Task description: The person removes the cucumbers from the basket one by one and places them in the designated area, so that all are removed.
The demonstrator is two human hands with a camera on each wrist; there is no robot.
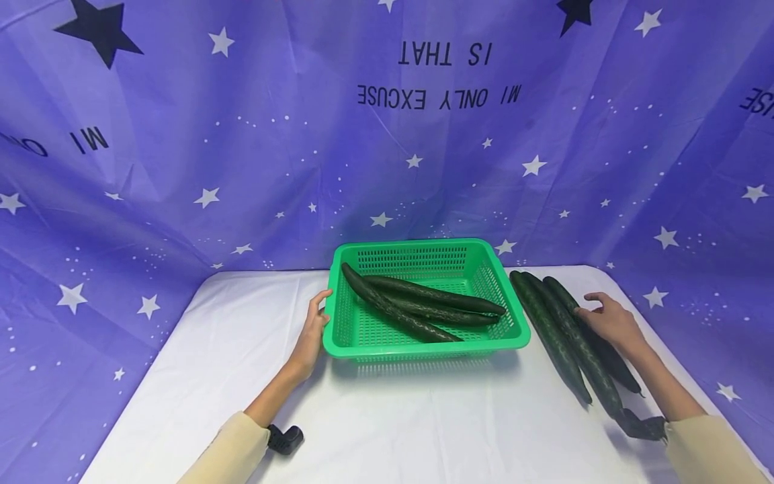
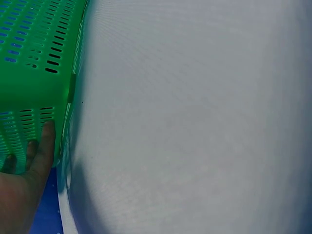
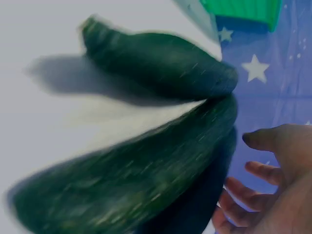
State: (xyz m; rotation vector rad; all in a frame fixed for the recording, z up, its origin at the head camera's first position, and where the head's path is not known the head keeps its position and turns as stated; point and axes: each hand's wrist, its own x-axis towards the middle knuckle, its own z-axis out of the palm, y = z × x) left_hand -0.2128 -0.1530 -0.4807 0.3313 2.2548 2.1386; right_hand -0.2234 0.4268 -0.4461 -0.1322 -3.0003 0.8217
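A green plastic basket [image 1: 426, 349] with slotted walls stands at the back middle of the table, and three dark green cucumbers [image 1: 393, 309] lie across one another inside it. My left hand [image 1: 311, 336] touches the basket's left side. In the left wrist view its fingers [image 2: 46, 146] lie fairly straight against the slotted wall. To the right of the basket, three more cucumbers [image 1: 556, 339] lie side by side on the table. Beside their far half is my right hand [image 1: 613, 323]. The right wrist view shows its fingers spread and loosely bent near the cucumbers [image 3: 122, 180], holding nothing.
A white cloth [image 1: 423, 423] covers the table. Purple star-printed fabric [image 1: 272, 148] hangs behind and at both sides, close to the basket's back rim. Small black devices [image 1: 285, 440] are worn at both wrists; the right one sits close to a cucumber's near end.
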